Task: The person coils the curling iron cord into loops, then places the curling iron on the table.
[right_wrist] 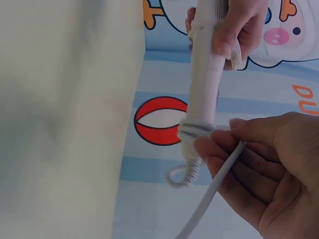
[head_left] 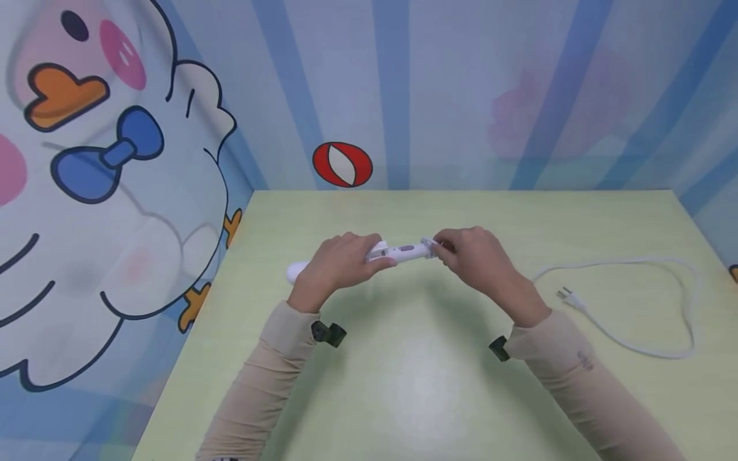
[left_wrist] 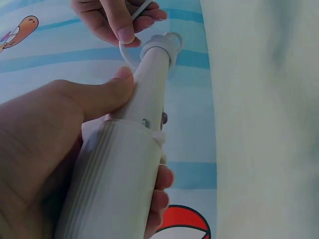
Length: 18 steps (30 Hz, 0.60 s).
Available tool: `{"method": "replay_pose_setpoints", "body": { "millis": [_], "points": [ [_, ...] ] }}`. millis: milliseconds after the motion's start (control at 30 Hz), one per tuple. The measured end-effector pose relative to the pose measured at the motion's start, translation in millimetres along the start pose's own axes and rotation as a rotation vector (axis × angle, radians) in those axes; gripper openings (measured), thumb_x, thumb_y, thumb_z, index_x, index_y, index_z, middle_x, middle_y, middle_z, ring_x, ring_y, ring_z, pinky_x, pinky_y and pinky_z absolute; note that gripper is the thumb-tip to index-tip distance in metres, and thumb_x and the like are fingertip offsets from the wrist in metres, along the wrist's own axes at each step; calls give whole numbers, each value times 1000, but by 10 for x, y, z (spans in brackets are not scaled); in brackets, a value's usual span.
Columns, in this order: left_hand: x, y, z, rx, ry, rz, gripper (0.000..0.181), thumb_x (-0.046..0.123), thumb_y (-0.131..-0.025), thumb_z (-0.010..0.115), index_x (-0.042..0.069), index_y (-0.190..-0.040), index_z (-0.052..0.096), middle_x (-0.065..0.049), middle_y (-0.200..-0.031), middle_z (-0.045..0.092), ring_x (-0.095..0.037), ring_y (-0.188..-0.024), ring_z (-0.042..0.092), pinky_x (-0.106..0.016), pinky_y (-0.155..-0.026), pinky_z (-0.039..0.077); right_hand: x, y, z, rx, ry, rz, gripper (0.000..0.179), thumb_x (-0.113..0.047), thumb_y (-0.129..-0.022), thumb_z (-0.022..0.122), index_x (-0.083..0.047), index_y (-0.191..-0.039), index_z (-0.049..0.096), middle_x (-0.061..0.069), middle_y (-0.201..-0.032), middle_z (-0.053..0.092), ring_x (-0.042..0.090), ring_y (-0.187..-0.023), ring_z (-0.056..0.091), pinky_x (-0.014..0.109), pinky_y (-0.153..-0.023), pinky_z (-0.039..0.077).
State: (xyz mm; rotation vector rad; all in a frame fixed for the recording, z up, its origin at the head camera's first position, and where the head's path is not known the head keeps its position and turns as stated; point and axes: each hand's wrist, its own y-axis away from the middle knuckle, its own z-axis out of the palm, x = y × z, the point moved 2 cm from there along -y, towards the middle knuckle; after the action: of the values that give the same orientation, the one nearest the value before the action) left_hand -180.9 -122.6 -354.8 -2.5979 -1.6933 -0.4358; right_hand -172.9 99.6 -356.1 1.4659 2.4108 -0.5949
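A white curling iron [head_left: 394, 255] with a purple-grey button is held above the table, its thicker end pointing left. My left hand [head_left: 346, 259] grips it around the thicker section, the thumb lying along the slim handle in the left wrist view. At the handle's other end, my right hand [head_left: 475, 256] pinches the white cord [right_wrist: 212, 194] between thumb and fingers. Turns of cord [right_wrist: 192, 130] circle that end of the handle, close to the right fingertips. A ribbed cord sleeve [right_wrist: 192, 172] curves out below them.
The rest of the cord [head_left: 648, 259] loops across the right side of the pale green table [head_left: 403, 397]. Its two-prong plug [head_left: 571, 298] lies inside the loop. A wall with cartoon prints [head_left: 340, 77] rises behind the table and on the left.
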Motion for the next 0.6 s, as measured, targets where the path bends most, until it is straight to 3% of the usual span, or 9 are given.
{"method": "replay_pose_setpoints", "body": {
  "millis": [133,333,467,600],
  "points": [
    [-10,4,26,48,-9,-14,42,52,-91,55,16,-114,55,-1,-76,56,-16,-65,54,-30,-56,42,14,58,92,29,-120,58,21,-24,-95,60,-7,-104,70,2,-73,67,13,-53,48,28,-51,37],
    [-32,-1,20,130,-6,-1,41,52,-92,54,16,-110,54,-1,-74,55,-17,-62,53,-29,-53,41,55,156,284,119,-272,89,23,-22,-95,60,-8,-111,69,7,-93,73,17,-75,67,31,-59,44],
    [-53,-1,-5,172,24,-6,42,52,-92,54,16,-112,55,-1,-74,56,-16,-62,53,-29,-54,41,73,185,421,167,-288,47,24,-21,-95,59,-7,-112,70,8,-97,74,16,-61,57,29,-58,42],
    [-51,12,-12,169,76,5,41,53,-92,53,16,-111,56,-1,-75,56,-16,-62,53,-29,-55,41,119,202,492,179,-296,21,24,-19,-95,59,-7,-113,70,8,-102,73,12,-55,45,26,-56,38]
  ]
}}
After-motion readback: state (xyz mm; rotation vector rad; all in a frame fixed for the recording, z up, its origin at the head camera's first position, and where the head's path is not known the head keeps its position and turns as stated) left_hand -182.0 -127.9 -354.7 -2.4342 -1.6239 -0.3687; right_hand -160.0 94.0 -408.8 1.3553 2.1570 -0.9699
